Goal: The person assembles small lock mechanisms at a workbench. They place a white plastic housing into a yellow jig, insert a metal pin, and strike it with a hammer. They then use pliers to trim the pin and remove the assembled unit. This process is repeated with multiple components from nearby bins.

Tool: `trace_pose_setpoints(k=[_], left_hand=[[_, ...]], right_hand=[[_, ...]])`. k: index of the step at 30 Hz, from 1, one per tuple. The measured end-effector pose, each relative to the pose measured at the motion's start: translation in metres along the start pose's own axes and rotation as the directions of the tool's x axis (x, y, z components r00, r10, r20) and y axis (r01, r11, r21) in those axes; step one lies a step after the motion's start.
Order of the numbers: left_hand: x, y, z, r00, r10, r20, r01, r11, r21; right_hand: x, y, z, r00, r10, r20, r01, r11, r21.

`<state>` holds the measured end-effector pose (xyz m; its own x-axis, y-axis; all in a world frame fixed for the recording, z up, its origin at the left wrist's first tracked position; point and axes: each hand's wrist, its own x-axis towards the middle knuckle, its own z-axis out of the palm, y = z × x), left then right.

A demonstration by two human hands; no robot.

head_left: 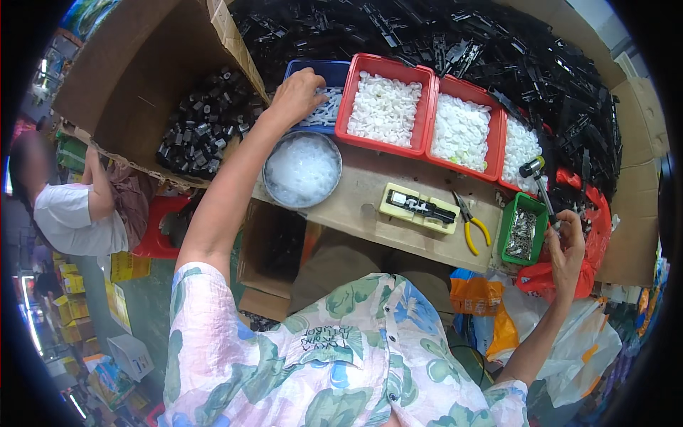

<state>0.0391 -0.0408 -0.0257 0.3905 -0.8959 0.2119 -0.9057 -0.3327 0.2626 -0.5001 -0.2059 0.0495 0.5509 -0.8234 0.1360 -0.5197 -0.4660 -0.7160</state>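
My left hand (293,98) reaches into a blue bin (329,69) of small pale plastic pieces (329,108). Its fingers are bent together among them, and whatever lies at the fingertips is hidden. At the right, my right hand (567,249) has its fingers closed round the lower handle of a small hammer (538,181), whose head points up and away. Beside that hand stands a green bin (506,222) of small metal parts (523,233). Between my hands, a cream block (416,222) on the board cradles a black plastic assembly (427,209) with a metal piece.
Yellow-handled pliers (472,226) lie right of the block. A round bowl (302,171) holds a whitish translucent substance. Red bins (422,151) contain white pieces. Black parts (491,35) heap behind; a carton (135,92) with dark cylinders stands left. Another person (82,203) sits further left.
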Motion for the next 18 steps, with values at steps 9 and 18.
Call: trace_pose_setpoints(k=[9,18], left_hand=[[0.011,0.006,-0.009,1.000,-0.027,0.005,0.027,0.999,-0.025],[-0.014,0.015,-0.043,0.950,-0.311,-0.006,0.239,0.742,-0.627]], right_hand=[[-0.012,0.011,-0.004,0.999,0.030,-0.038,-0.027,0.997,0.077],[-0.012,0.012,0.001,0.999,0.048,-0.013,-0.047,0.995,0.085]])
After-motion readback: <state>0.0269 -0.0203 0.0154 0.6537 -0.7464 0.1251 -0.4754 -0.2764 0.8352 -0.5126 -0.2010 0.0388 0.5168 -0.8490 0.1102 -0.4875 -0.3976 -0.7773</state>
